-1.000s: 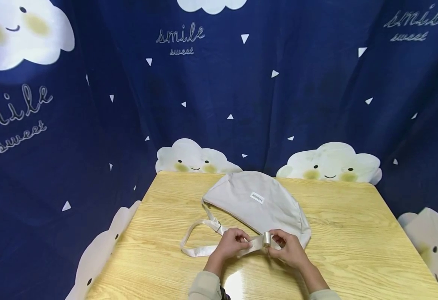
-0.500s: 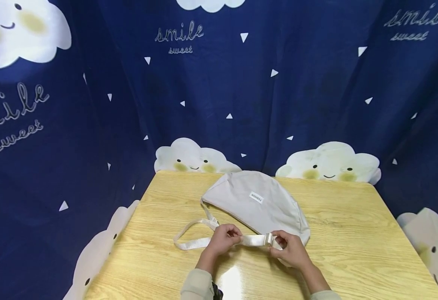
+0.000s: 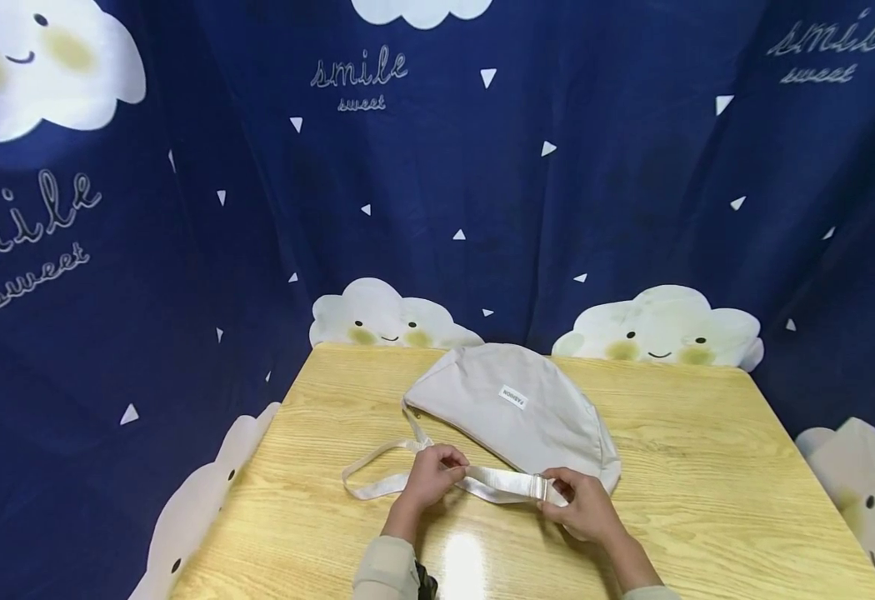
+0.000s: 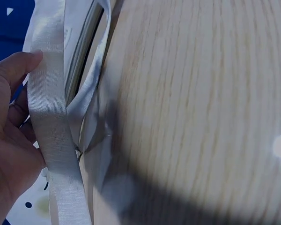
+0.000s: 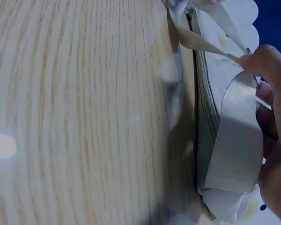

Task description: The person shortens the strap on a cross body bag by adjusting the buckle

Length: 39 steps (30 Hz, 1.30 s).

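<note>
A light grey half-moon shoulder bag (image 3: 516,404) lies on the table, its small "FASHION" label facing up. Its pale webbing strap (image 3: 505,481) is stretched along the bag's near side between both hands. My left hand (image 3: 434,477) pinches the strap between thumb and fingers; in the left wrist view the thumb presses on the flat webbing (image 4: 51,103). At the metal slide buckle (image 3: 538,487), my right hand (image 3: 583,504) pinches the strap. Beyond the right fingers, the webbing loops down in the right wrist view, close to the bag's zipper edge (image 5: 201,93).
A slack loop of strap (image 3: 358,483) lies on the wooden table (image 3: 692,483) left of the left hand. A dark blue curtain (image 3: 422,183) printed with clouds surrounds the table's back and sides.
My left hand has slid leftward, drawing out a longer length of strap from the buckle. My right hand has shifted slightly right with the buckle. The bag stays in place.
</note>
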{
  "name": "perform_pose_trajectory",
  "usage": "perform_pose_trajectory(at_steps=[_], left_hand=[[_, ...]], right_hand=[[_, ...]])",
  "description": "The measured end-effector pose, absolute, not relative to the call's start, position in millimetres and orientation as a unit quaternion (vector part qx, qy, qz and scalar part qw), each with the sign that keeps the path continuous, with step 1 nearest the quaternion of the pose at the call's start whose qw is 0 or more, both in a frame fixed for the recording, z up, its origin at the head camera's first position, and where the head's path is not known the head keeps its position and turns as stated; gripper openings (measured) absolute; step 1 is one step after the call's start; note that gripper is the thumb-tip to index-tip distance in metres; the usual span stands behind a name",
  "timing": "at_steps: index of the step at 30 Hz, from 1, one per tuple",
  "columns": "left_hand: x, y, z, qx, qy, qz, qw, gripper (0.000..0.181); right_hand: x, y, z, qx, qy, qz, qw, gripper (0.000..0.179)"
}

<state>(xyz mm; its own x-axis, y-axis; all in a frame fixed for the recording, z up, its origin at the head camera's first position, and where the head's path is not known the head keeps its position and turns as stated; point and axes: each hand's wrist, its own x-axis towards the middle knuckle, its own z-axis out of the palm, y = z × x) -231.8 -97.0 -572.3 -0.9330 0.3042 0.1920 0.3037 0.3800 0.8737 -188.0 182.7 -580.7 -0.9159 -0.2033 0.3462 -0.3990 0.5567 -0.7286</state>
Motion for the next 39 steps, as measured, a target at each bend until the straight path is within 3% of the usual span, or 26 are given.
perform_pose_trajectory(at_steps=[6, 9, 18, 28, 39], left_hand=[[-228, -94, -575, 0.176, 0.827, 0.533, 0.020, 0.003], [-229, -96, -575, 0.173, 0.827, 0.534, 0.016, 0.012], [-246, -121, -568, 0.134, 0.839, 0.520, -0.088, 0.015], [-278, -158, -561, 0.015, 0.879, 0.470, -0.076, 0.025], [-307, -167, -559, -0.036, 0.888, 0.457, -0.046, 0.038]], right_hand=[[-186, 180, -578, 0.151, -0.897, 0.405, 0.091, 0.036], [-183, 179, -577, 0.144, -0.916, 0.368, 0.071, 0.037], [-176, 175, -580, 0.120, -0.948, 0.282, 0.085, 0.037], [-175, 179, -583, 0.114, -0.968, 0.204, 0.092, 0.040], [-165, 179, -589, 0.133, -0.957, 0.227, 0.123, 0.037]])
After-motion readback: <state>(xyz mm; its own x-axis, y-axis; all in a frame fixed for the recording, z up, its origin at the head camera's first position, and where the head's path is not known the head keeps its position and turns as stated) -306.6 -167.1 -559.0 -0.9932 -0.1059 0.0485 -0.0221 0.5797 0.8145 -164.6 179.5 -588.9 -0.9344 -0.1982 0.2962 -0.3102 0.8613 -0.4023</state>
